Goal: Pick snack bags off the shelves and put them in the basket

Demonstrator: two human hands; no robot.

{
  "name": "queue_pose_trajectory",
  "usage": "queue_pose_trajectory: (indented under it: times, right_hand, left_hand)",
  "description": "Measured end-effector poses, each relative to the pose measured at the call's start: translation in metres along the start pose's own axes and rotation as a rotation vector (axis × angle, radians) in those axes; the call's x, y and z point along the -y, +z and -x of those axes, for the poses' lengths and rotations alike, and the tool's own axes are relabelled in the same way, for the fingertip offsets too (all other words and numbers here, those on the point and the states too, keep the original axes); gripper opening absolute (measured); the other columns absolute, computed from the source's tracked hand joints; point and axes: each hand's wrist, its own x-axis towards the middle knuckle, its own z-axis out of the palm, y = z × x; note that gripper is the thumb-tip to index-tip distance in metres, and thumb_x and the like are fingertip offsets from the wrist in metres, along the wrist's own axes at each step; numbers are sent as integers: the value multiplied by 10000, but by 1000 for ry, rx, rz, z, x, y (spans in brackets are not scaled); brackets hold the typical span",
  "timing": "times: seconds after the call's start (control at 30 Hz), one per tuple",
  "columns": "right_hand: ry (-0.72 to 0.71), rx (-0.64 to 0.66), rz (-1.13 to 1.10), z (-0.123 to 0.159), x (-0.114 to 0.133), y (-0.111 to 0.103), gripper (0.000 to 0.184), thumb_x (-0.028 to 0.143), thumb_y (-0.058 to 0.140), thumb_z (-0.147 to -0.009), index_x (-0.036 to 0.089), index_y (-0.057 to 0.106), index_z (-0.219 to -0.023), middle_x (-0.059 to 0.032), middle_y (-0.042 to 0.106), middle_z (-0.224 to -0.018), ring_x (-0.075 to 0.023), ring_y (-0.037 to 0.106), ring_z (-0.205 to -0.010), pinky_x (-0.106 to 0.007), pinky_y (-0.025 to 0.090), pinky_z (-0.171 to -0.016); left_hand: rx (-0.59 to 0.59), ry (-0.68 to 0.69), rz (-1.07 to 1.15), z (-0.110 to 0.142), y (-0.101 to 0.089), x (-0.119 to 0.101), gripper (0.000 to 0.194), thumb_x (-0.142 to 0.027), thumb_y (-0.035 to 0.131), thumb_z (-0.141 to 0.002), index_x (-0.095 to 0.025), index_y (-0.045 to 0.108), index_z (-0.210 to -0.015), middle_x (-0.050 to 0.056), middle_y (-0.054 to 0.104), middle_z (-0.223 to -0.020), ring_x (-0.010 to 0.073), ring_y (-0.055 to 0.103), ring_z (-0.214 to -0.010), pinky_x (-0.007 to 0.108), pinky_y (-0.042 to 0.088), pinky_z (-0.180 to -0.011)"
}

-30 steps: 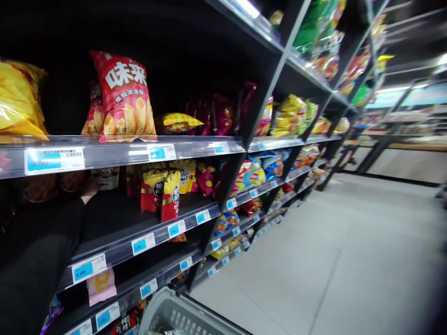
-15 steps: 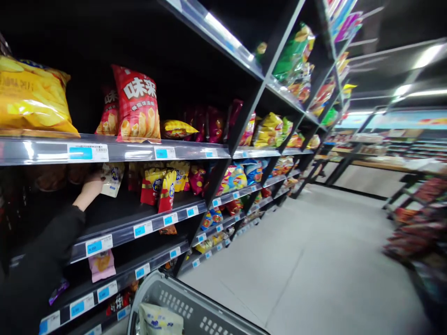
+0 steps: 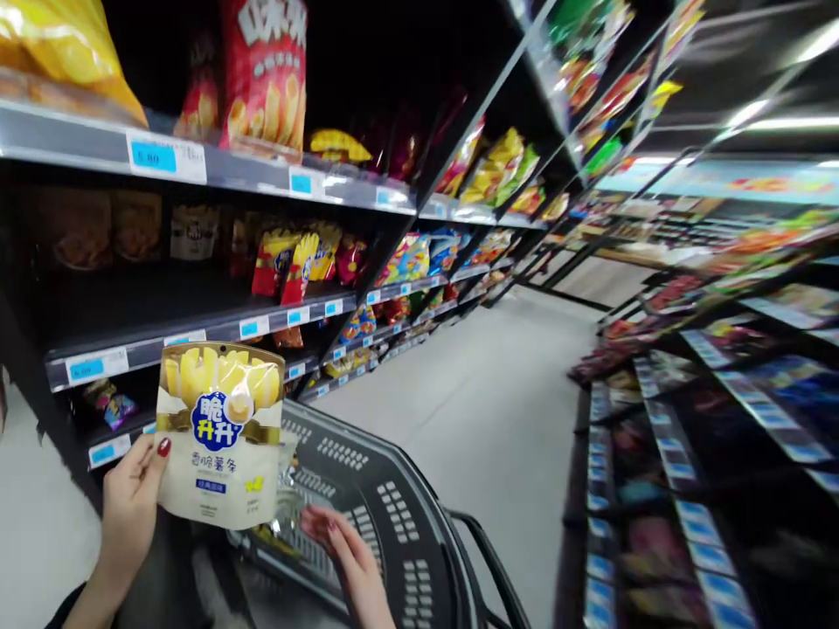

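My left hand [image 3: 128, 489] grips the left edge of a white and yellow bag of potato-fry snacks [image 3: 219, 437], thumb on its front. The bag is upright, its printed front facing me. Over the grey shopping basket [image 3: 410, 498] is my right hand [image 3: 347, 550], fingers stretched out, holding nothing. A shiny package [image 3: 288, 515] lies in the basket, partly hidden behind the snack bag and my hand. On the shelf behind, a similar white bag [image 3: 195, 231] stands in shadow beside red and yellow snack bags [image 3: 298, 262].
Black shelves with a price-tag edge [image 3: 255, 328] run along the left. Above stands a large red chip bag [image 3: 266, 83]. A second shelf row [image 3: 662, 454] lines the right. The pale aisle floor [image 3: 459, 376] stretches between them.
My left hand has brought the white snack bag off the shelf, towards me and down, above the basket. My right hand has come into view. The view has tilted down.
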Motion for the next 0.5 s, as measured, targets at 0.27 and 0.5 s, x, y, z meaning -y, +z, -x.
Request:
queue_pose_trajectory:
  times: [0.27, 0.5]
  right_hand:
    - [-110, 253, -78, 33, 68, 78, 415, 536, 597, -825, 200, 701, -1045, -99, 719, -1024, -248, 674, -911, -357, 548, -836]
    - [-30, 216, -92, 36, 45, 76, 467, 585, 602, -796, 160, 715, -952, -118, 727, -940, -249, 675, -832, -389, 546, -840]
  left_hand:
    - [128, -151, -24, 48, 4, 46, 443, -599, 539, -818, -181, 612, -947, 41, 707, -915, 195, 605, -798, 252, 484, -676]
    - [157, -198, -81, 59, -1, 66, 438, -583, 545, -829, -187, 606, -1005, 62, 707, -945, 217, 624, -832, 287, 499, -697]
